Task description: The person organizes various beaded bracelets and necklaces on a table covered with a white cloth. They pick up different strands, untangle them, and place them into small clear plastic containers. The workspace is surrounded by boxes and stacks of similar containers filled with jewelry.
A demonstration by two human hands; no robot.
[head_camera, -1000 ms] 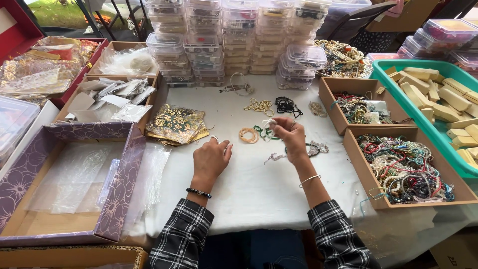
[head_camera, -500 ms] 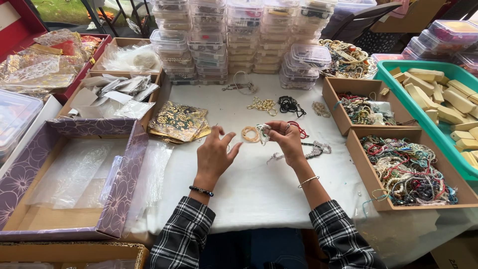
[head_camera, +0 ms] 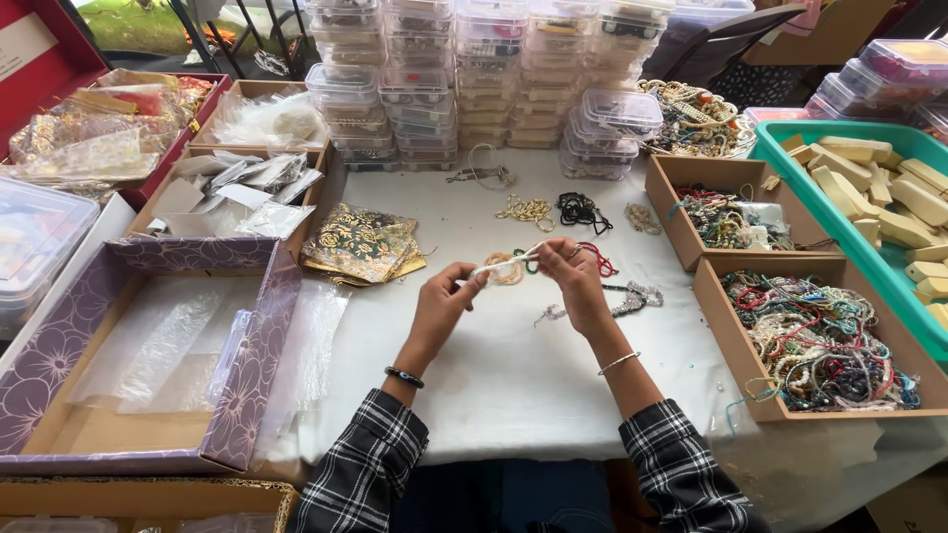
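Both my hands hold one pale bracelet, in the middle of the frame.

My left hand [head_camera: 444, 301] pinches one end of the pale bracelet [head_camera: 506, 263] and my right hand [head_camera: 573, 276] pinches the other, above the white tablecloth [head_camera: 513, 375]. A cardboard box of bracelets [head_camera: 820, 341] lies at the right.

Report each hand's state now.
Left hand: closed, pinching one end of a pale beaded bracelet.
Right hand: closed, pinching its other end.
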